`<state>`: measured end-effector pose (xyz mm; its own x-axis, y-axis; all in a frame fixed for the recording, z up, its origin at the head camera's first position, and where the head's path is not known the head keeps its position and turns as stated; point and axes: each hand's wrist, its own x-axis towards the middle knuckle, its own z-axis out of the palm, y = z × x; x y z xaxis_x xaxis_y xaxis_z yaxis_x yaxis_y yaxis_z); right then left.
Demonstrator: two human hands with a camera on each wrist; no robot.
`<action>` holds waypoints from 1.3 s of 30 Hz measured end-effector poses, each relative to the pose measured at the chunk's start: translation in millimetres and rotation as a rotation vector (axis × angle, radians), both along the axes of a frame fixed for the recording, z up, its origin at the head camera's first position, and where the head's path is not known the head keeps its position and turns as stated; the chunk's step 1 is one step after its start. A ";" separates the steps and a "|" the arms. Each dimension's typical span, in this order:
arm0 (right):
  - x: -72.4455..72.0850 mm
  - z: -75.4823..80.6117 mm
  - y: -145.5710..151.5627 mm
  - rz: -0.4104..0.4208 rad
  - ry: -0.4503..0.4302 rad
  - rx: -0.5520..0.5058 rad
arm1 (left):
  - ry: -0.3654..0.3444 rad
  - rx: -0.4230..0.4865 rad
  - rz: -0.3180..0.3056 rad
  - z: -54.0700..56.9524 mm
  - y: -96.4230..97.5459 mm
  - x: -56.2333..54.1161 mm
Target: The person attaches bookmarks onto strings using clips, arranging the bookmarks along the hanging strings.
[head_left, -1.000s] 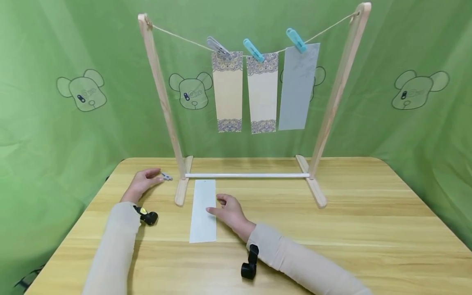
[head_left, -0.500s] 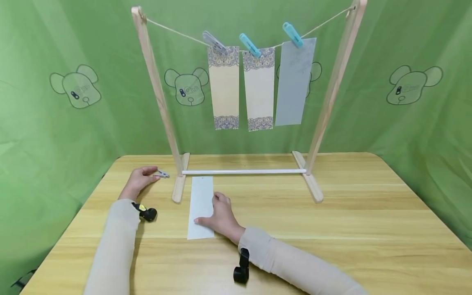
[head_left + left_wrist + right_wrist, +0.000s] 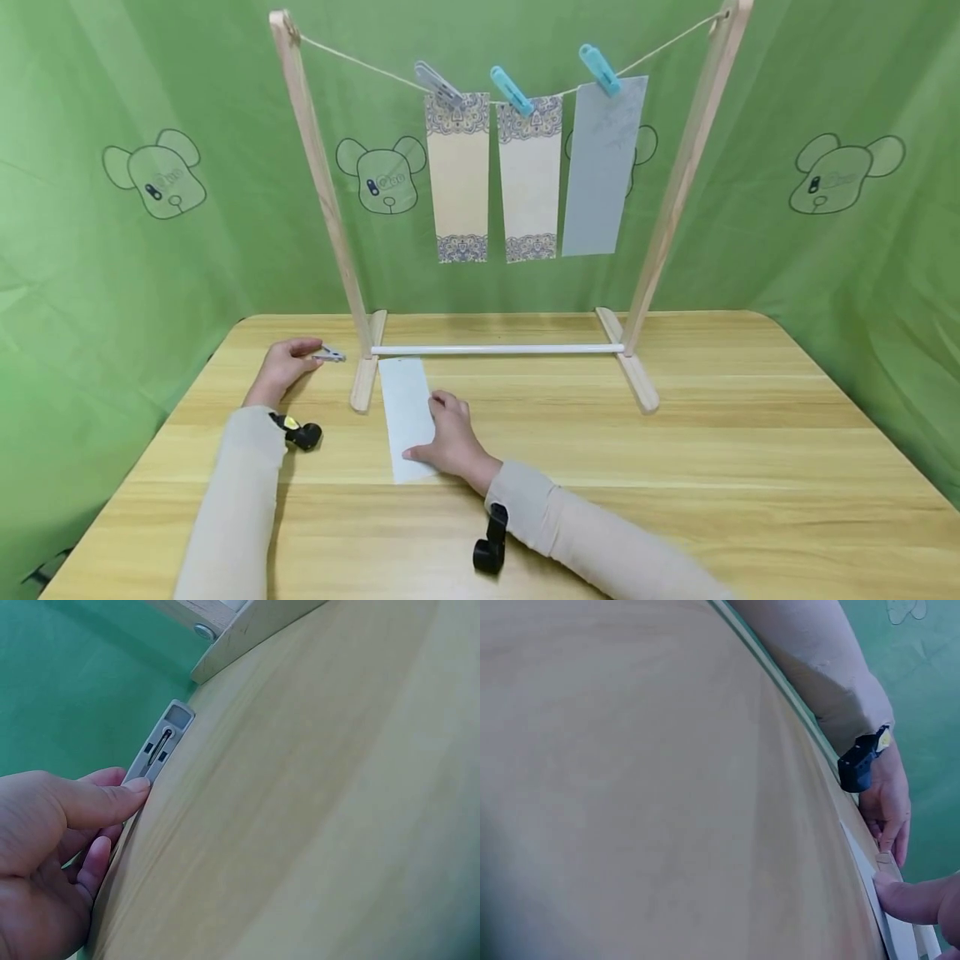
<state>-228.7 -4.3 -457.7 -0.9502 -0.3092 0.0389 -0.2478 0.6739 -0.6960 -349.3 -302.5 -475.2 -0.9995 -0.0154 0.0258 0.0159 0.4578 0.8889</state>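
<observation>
At the table's left, my left hand pinches a grey clothespin between thumb and fingers. The left wrist view shows its spring side, low by the tabletop. A pale blue-white paper card with a small hole at its top lies near the rack's left foot. My right hand grips the card's right side, thumb on top and fingers at the edge; the fingertips are partly hidden. In the right wrist view the thumb presses on the card's face.
A wooden rack carries a string. A grey clothespin holds a cream card; blue clothespins hold a white card and a grey-blue card. A white rod joins the rack's feet above the wooden table.
My right hand has moved left onto the card, and the card has turned slightly, its top toward the left. The left hand has taken the grey clothespin between its fingers.
</observation>
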 end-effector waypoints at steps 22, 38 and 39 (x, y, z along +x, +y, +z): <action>-7.0 5.2 -11.5 -0.145 -0.049 -0.044 | -0.041 0.018 0.021 -0.2 1.6 0.0; -5.2 4.0 -23.1 -0.061 0.008 0.008 | -0.039 0.014 0.028 0.3 -0.2 -0.8; -4.7 4.4 -23.9 -0.061 -0.001 0.013 | -0.038 0.016 0.026 0.7 0.7 -0.8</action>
<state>-233.3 -28.1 -453.4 -0.9673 -0.2514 0.0345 -0.2056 0.6966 -0.6873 -350.1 -301.8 -474.5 -0.9990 -0.0416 -0.0128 -0.0300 0.4432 0.8959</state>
